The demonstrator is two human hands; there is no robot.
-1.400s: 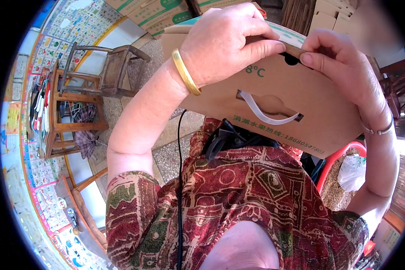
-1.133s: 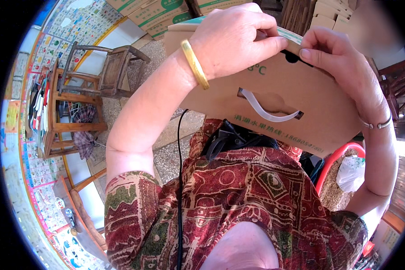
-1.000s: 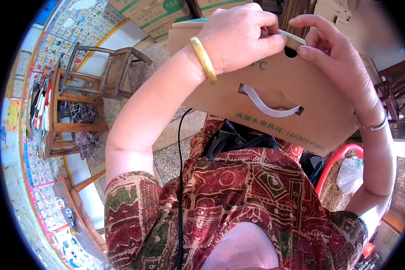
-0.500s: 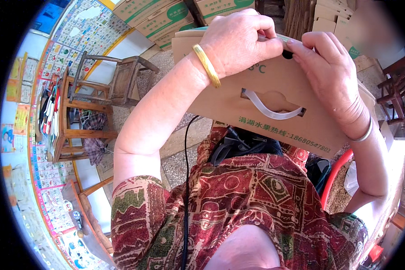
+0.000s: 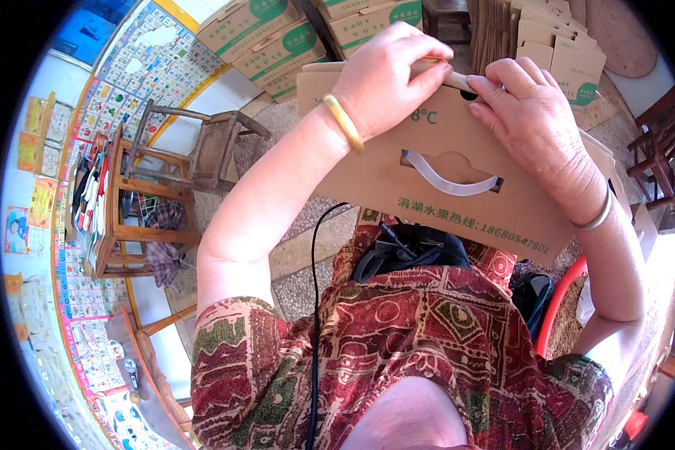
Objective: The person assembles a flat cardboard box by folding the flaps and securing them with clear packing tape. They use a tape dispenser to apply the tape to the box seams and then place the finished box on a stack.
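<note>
Left hand [image 5: 401, 71] pinches carton [image 5: 367, 169], chair [image 5: 216, 148] on speckled floor [image 5: 294, 289].

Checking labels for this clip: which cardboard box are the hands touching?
The nearest brown box, with a white strap handle showing: left hand and right hand touch its far edge. The green-banded boxes beyond are untouched.

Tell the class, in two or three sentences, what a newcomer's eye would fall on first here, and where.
Probably the big brown cardboard box at upper centre, with a pale strap handle and the left hand and right hand at its upper edge. Next might come the red patterned garment filling the lower middle, then the gold-coloured bangle on the left wrist.
</note>
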